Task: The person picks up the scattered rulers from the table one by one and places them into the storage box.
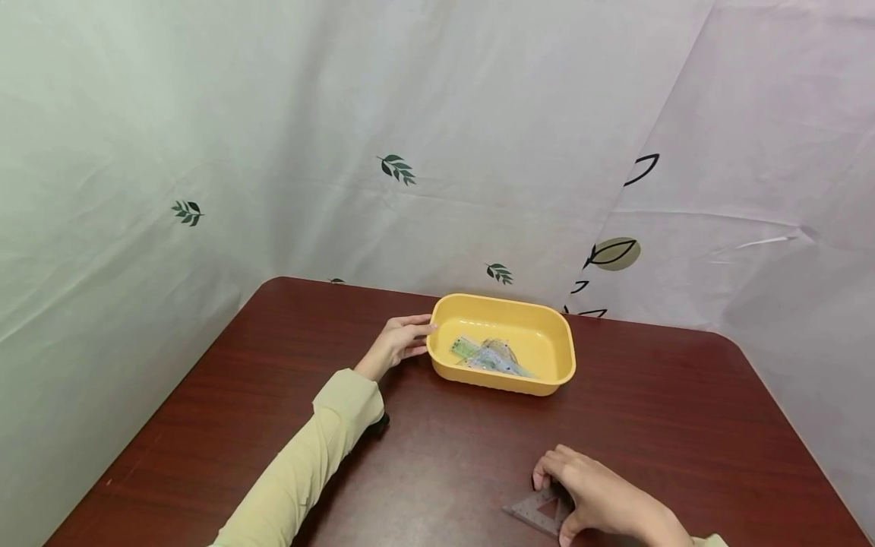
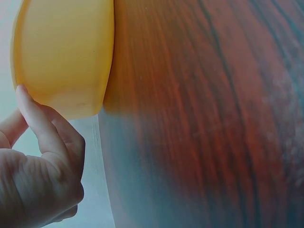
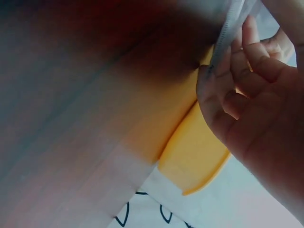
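Note:
A yellow plastic basin (image 1: 555, 343) stands toward the far side of the table. At its left end, my left hand (image 1: 399, 339) grips the rim, with a fingertip on the edge in the left wrist view and more fingers low against the outside. Inside the basin lie clear rulers (image 1: 494, 360), one partly green, overlapping in a small pile. Nearer to me on the right, my right hand (image 1: 593, 490) holds a clear grey set square (image 1: 529, 510) between thumb and fingers, close over the tabletop. Its graduated edge shows beyond the fingers in the right wrist view.
The dark red-brown wooden table (image 1: 656, 410) has rounded far corners. Pale cloth (image 1: 328, 114) printed with leaves hangs behind it and along its sides, close to the far edge. A small dark object (image 1: 378, 424) shows beside the left cuff.

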Motion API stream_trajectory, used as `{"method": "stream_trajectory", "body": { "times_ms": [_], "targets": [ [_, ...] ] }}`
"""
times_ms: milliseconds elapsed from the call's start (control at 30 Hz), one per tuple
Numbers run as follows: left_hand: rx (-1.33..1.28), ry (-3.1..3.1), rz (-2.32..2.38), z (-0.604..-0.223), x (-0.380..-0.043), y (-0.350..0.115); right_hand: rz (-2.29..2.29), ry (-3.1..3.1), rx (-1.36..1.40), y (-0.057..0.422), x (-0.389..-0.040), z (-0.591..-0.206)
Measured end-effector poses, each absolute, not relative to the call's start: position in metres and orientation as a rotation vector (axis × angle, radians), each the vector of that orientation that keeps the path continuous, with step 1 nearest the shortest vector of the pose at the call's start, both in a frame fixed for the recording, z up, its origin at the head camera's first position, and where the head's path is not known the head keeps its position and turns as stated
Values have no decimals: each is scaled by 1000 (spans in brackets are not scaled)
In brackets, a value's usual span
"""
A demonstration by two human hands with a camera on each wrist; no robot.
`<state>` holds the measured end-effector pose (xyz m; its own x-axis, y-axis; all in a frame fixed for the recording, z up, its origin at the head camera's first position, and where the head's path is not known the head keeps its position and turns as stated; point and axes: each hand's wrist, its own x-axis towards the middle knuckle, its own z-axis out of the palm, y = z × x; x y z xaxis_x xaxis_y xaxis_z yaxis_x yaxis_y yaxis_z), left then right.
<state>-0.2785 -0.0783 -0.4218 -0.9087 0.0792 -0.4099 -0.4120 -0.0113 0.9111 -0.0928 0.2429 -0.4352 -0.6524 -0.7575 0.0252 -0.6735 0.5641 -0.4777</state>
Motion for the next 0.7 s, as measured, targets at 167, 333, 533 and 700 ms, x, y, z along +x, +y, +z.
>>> {"method": "stream_trajectory", "body": {
  "times_ms": [167, 333, 533, 700],
  "targets": [
    [-357, 1917, 1991, -421, -278, -79, -745, 2563, -1197, 247, -96, -435],
    [-341, 1910, 1993, -421, -278, -78, -906, 2488, -1229, 252, -102, -435],
    [-320, 1912, 1994, -420, -277, -78, -1094, 2329, -1333, 254, -112, -435],
    [-356, 1904, 1989, -421, -278, -79, -1196, 2279, -1311, 253, -120, -430]
  ]
}}
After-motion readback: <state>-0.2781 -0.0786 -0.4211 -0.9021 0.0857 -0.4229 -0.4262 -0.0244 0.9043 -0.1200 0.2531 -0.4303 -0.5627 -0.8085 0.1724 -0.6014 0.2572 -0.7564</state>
